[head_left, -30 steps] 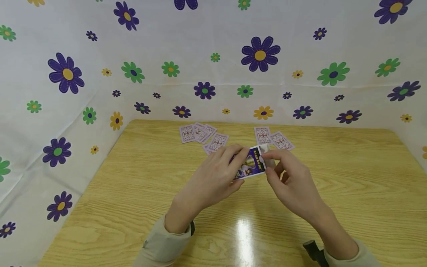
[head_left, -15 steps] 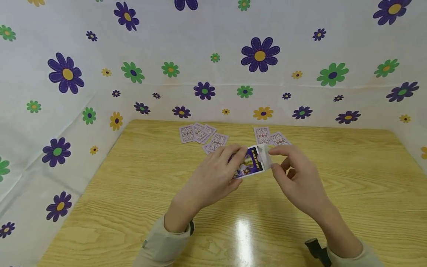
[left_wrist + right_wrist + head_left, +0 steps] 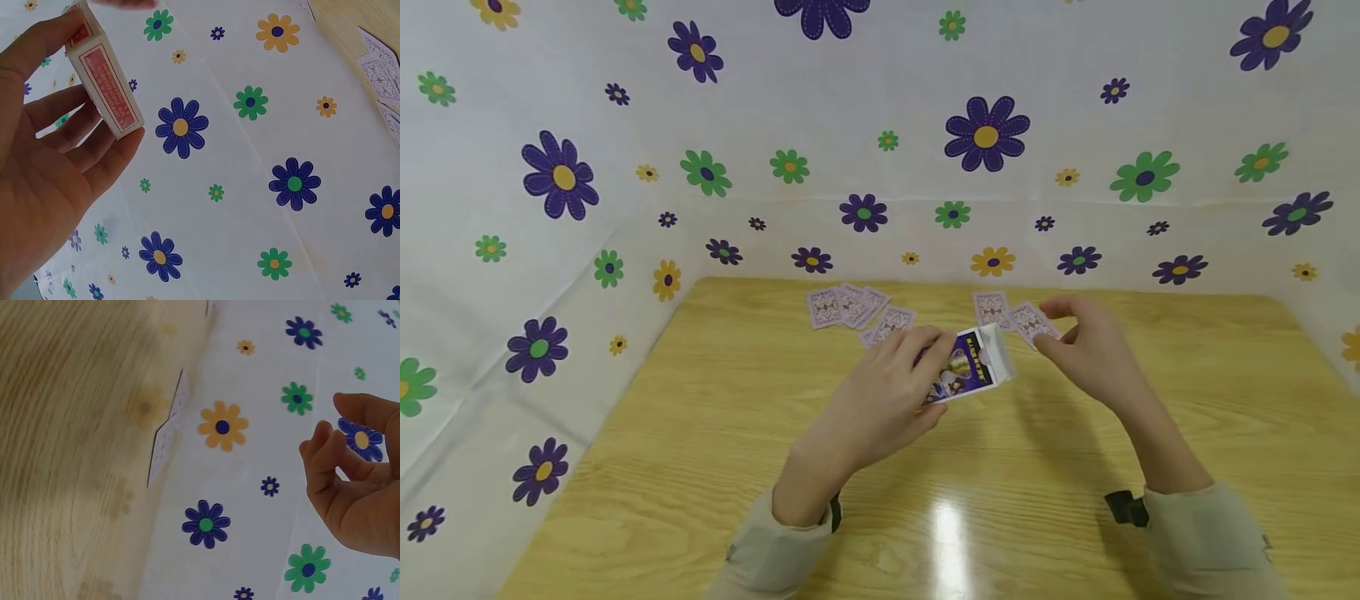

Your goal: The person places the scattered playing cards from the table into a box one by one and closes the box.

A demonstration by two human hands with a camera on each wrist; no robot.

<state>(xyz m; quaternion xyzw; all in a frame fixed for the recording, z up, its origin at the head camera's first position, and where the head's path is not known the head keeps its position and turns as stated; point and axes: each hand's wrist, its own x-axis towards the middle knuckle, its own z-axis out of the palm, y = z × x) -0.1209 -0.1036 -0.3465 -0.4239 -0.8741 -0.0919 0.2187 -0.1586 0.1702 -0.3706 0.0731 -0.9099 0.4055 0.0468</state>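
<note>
My left hand [image 3: 880, 392] grips a small card box [image 3: 976, 367], purple and gold with a white flap standing open at its right end. In the left wrist view the box's red and white end [image 3: 111, 90] shows between thumb and fingers. My right hand [image 3: 1093, 354] hangs in the air to the right of the box, thumb and forefinger apart with nothing between them. In the head view its fingertips overlap a patterned playing card [image 3: 1028, 321]. The right wrist view shows that hand [image 3: 356, 494] empty, its fingers loosely bent.
Two face-down cards, one of them the upright card [image 3: 990, 305], lie at the back right of the wooden table [image 3: 715, 417]. Several more cards [image 3: 825, 308] overlap at the back left. A flowered cloth [image 3: 910, 175] rises behind the table and along its left side.
My right hand has drawn away from the box's flap, moving right and toward the far cards. The left hand keeps the box in place. The head view has tilted slightly.
</note>
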